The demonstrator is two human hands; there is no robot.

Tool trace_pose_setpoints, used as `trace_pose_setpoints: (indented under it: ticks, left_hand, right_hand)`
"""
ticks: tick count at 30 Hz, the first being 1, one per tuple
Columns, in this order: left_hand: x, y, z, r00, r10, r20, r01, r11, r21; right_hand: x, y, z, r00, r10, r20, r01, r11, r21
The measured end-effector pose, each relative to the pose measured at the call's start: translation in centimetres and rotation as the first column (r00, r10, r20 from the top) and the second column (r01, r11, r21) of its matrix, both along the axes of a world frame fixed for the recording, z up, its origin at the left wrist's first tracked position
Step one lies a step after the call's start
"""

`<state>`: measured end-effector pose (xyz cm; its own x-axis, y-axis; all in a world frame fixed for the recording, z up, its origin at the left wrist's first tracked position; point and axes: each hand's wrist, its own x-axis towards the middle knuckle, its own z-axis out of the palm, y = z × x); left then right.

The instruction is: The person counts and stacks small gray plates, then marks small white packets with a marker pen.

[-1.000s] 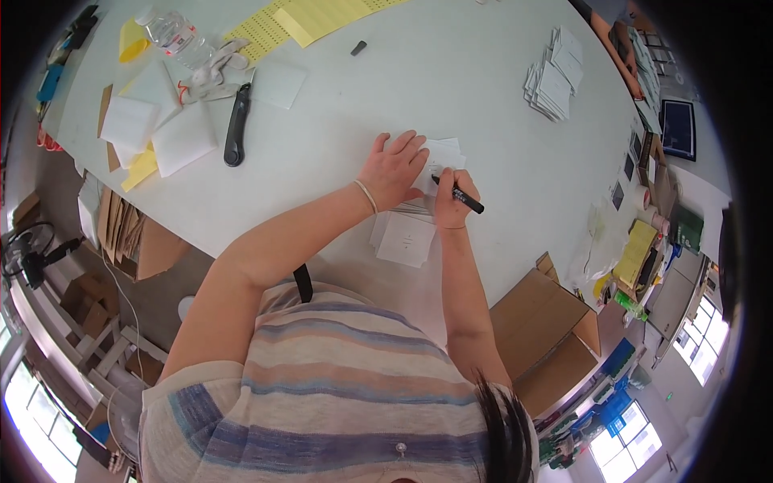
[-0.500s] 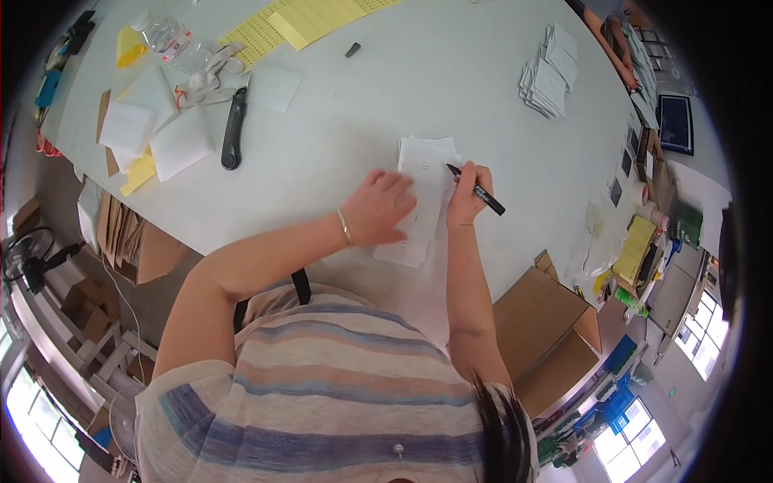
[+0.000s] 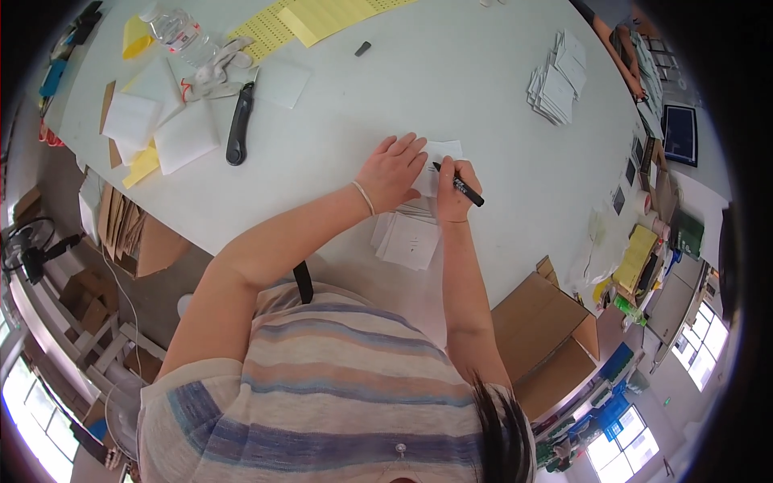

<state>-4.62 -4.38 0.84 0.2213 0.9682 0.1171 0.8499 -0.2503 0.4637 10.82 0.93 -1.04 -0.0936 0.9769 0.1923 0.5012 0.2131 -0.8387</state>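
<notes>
In the middle of the table, my right hand [image 3: 452, 197] grips a black marker [image 3: 467, 191], its tip pointing left at a small white paper slip [image 3: 444, 149]. My left hand [image 3: 393, 171] rests flat on the slip's left side with its fingers stretched out, hiding part of it. Nearer to me lies a loose stack of white slips [image 3: 409, 243] with small marks on the top one. A small black cap [image 3: 363, 49] lies farther off on the table.
A black utility knife [image 3: 240, 127] lies left, near white pads [image 3: 187, 137], a glove [image 3: 224, 66] and a plastic bottle [image 3: 179, 36]. Yellow sheets [image 3: 322, 18] are at the far edge. Another slip pile [image 3: 555, 88] lies far right. An open cardboard box [image 3: 547, 330] stands below right; another person's arm [image 3: 624, 60] shows beyond.
My left hand has moved up and right from above the slips and now lies on one. My right hand with the marker has shifted slightly left. The nearer stack is more uncovered.
</notes>
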Motion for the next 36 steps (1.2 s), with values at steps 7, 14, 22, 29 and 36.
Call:
trace_pose_setpoints:
  ticks: [7,14,22,29,36]
  left_hand:
    - [0.0,0.1,0.2,1.000,-0.002,-0.007,0.002,1.000,-0.009]
    - [-0.1,0.2,0.5,1.000,-0.014,-0.012,0.014,1.000,-0.010]
    - [0.0,0.2,0.2,1.000,-0.011,-0.011,0.012,1.000,0.025]
    - [0.2,0.2,0.3,1.000,-0.006,-0.001,0.006,1.000,0.023]
    - [0.3,0.1,0.3,1.000,-0.001,-0.009,0.001,1.000,0.031]
  right_hand:
    - [0.2,0.0,-0.3,0.997,0.020,0.081,-0.022,1.000,0.015]
    - [0.1,-0.1,-0.2,0.999,0.001,0.055,-0.002,1.000,0.017]
    - [1.4,-1.6,-0.9,0.995,-0.027,-0.092,0.025,0.999,-0.029]
    - [1.4,-1.5,-0.8,0.995,0.087,0.050,-0.092,0.988,0.122]
    - [1.3,-1.6,-1.0,0.999,0.008,0.034,-0.011,0.997,0.082]
